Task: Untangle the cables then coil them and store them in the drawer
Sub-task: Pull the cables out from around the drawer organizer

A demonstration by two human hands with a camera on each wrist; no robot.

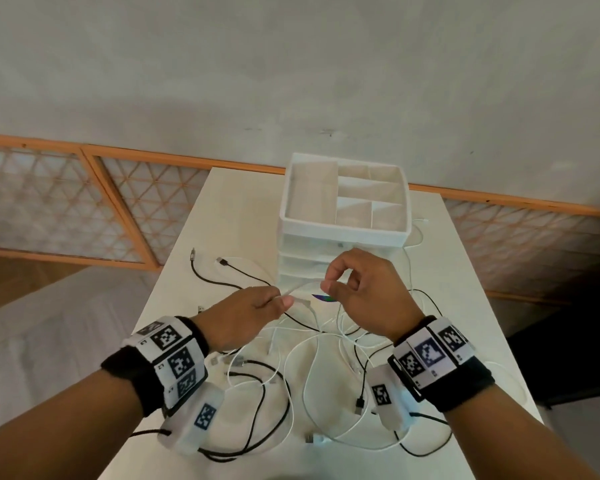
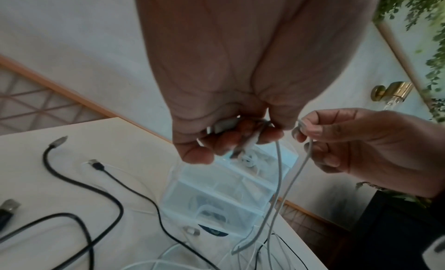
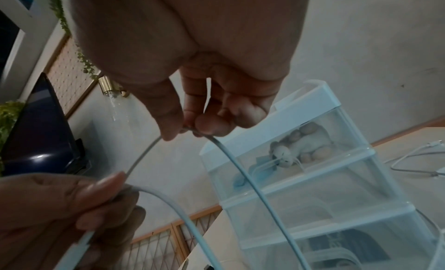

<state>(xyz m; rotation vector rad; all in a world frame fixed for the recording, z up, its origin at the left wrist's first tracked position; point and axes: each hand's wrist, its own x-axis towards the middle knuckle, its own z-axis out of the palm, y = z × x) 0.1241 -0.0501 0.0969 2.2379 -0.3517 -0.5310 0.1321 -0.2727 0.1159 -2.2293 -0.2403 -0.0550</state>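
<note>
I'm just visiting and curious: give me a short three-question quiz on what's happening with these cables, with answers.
1. True or false: both hands hold the same white cable.
2. Which colour are the two cable ends lying far left on the table? A) black B) red C) green
3. Fill in: the organiser's top tray on the drawer unit looks ____.

Key: 1 true: the left hand and right hand each pinch it between thumb and fingers. 2 A, the black cables. 3 empty.
</note>
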